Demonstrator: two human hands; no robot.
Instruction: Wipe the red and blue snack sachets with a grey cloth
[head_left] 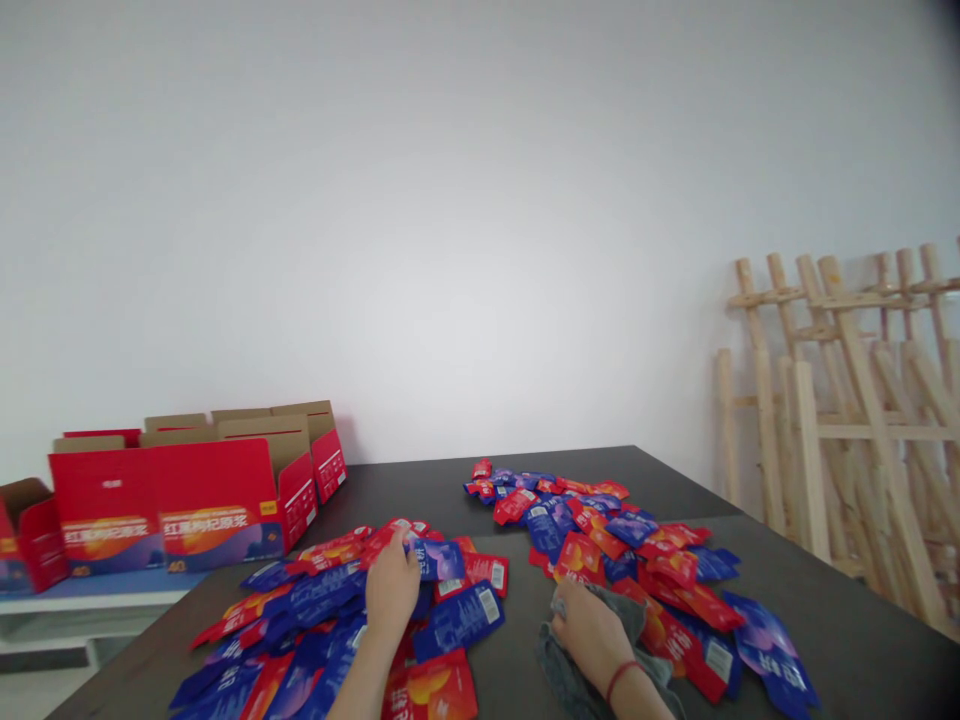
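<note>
My left hand [393,588] is over the left pile of red and blue sachets [322,597], its fingers closed on the edge of a blue sachet [441,561]. Its fingertips are partly hidden behind the hand. On the table's near side, my right hand [594,632], with a red band at the wrist, is closed on a dark grey cloth [559,672]. This cloth lies bunched under the palm, beside the right pile of sachets [592,532]. A single blue sachet [466,620] lies flat between my hands, nearer the left one.
Open red cardboard boxes [217,500] stand at the left, some on a white shelf unit [97,610]. The dark table [420,480] reaches back to a pale wall [465,250]. Wooden easels [832,420] lean beyond the table's right edge.
</note>
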